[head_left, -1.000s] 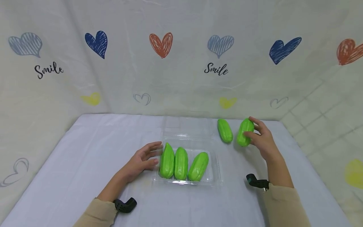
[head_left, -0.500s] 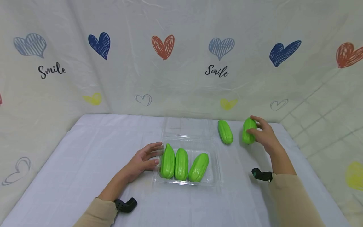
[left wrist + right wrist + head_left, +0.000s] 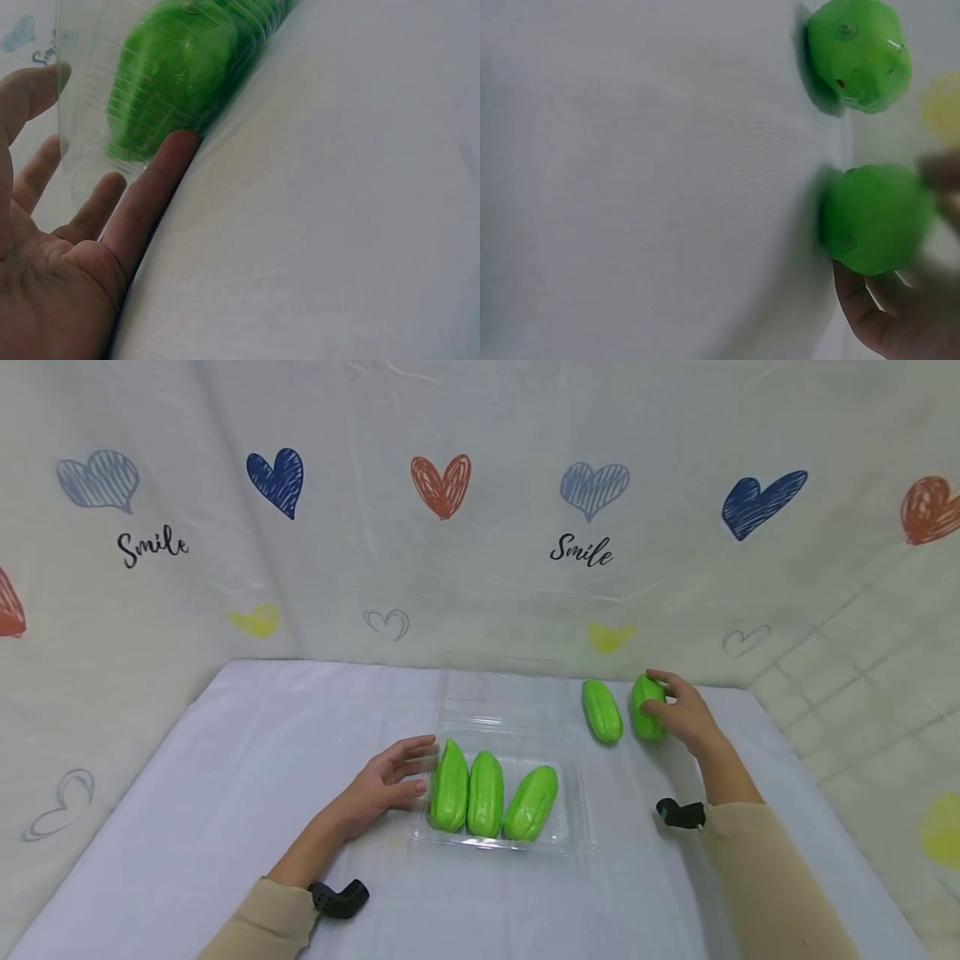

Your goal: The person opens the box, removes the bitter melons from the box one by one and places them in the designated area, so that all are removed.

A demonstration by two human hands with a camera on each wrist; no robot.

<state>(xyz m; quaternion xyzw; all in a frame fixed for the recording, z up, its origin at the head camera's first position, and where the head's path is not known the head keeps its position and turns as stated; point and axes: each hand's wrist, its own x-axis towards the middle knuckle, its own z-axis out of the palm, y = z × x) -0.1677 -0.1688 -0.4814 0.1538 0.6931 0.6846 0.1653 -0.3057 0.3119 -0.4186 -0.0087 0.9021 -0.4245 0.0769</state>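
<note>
1. A green ribbed gourd is held between the thumb and fingers of the right hand, at the far right of the counter; its long axis is pointed roughly away from the person.
2. A second gourd is seen just left of it. The clear container, with three boxed gourds, is placed farther left and nearer.
3. The container's left wall is touched by the left hand, fingers loosely spread.
4. Whether the held gourd is lifted cannot be told; the right hand is blurred and cut off in the right wrist view.
</note>
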